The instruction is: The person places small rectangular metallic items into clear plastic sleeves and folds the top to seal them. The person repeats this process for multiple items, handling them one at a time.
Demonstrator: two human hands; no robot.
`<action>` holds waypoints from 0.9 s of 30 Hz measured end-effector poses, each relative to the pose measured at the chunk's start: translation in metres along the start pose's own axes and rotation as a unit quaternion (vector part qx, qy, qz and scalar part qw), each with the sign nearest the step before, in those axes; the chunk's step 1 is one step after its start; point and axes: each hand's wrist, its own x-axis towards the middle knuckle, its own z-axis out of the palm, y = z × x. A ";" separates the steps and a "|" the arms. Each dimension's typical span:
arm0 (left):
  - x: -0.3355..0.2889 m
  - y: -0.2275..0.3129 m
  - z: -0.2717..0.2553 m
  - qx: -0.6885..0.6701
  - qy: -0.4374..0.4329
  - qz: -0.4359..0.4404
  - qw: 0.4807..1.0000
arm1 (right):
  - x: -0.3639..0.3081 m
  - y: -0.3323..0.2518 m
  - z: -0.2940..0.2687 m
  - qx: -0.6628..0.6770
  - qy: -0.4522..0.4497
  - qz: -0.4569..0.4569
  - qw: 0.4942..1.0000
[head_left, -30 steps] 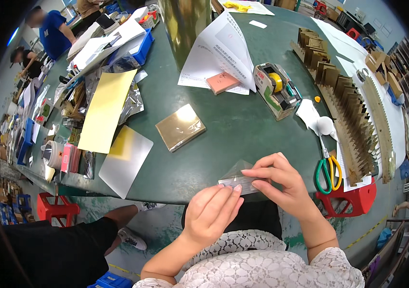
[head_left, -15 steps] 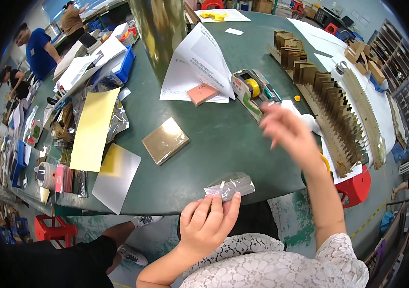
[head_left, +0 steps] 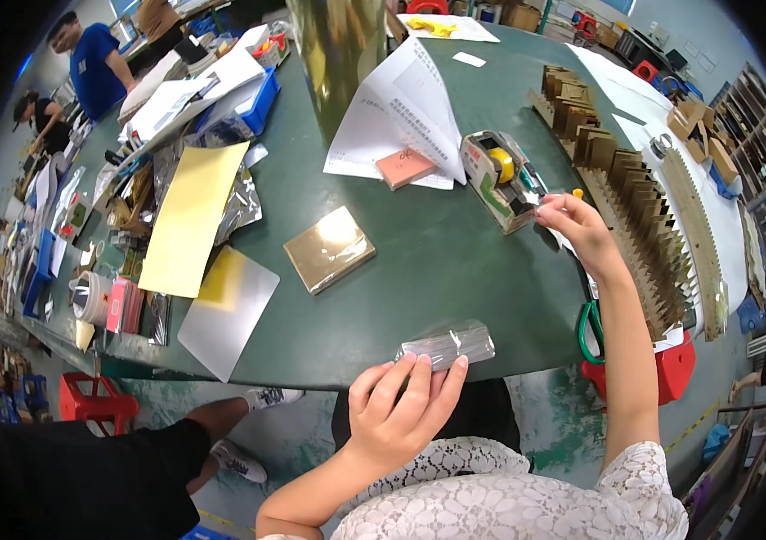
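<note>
My left hand is closed on a small clear-wrapped packet at the table's near edge, its fingertips along the packet's near side. My right hand is pinched at the near right corner of a tape dispenser with a yellow roll in it. What the right fingertips hold, if anything, is too small to make out. Between the hands and the papers, a gold box wrapped in shiny film lies flat. Green-handled scissors lie partly hidden beside my right forearm.
A folded printed sheet stands behind a pink block and against a tall gold cylinder. Rows of upright brown cards line the right. Yellow card and a translucent sheet lie left. Another person is at far left.
My right hand has come from mid-air, fingers spread, to a pinch at the dispenser's corner. The left hand keeps the packet in place. The whole view has shifted slightly.
</note>
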 end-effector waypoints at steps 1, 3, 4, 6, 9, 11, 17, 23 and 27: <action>0.000 0.001 0.001 -0.004 0.004 0.001 1.000 | -0.003 0.011 -0.006 -0.017 0.010 -0.001 1.000; 0.002 0.002 0.001 -0.010 0.002 -0.002 1.000 | -0.001 0.029 -0.013 -0.079 0.023 -0.035 0.996; 0.003 0.002 0.001 -0.013 0.003 0.000 1.000 | 0.000 0.033 -0.016 -0.109 0.031 -0.055 0.992; 0.004 0.001 0.002 -0.014 0.009 0.002 1.000 | -0.009 0.013 -0.016 -0.108 0.044 -0.024 0.993; -0.002 0.002 0.003 -0.004 0.008 -0.006 1.000 | -0.043 -0.076 0.014 -0.063 -0.020 -0.003 0.998; -0.003 0.002 0.003 -0.001 0.007 -0.006 1.000 | -0.068 -0.123 0.036 -0.038 -0.143 0.035 0.988; 0.000 -0.003 0.002 -0.030 0.007 0.007 0.999 | -0.088 -0.138 0.095 0.001 -0.339 0.071 0.938; 0.001 -0.003 0.007 -0.025 0.039 -0.006 0.999 | -0.073 -0.144 0.105 -0.127 -0.348 0.082 0.925; 0.001 -0.004 0.007 -0.021 0.040 -0.004 0.999 | -0.072 -0.146 0.109 -0.170 -0.343 0.079 0.920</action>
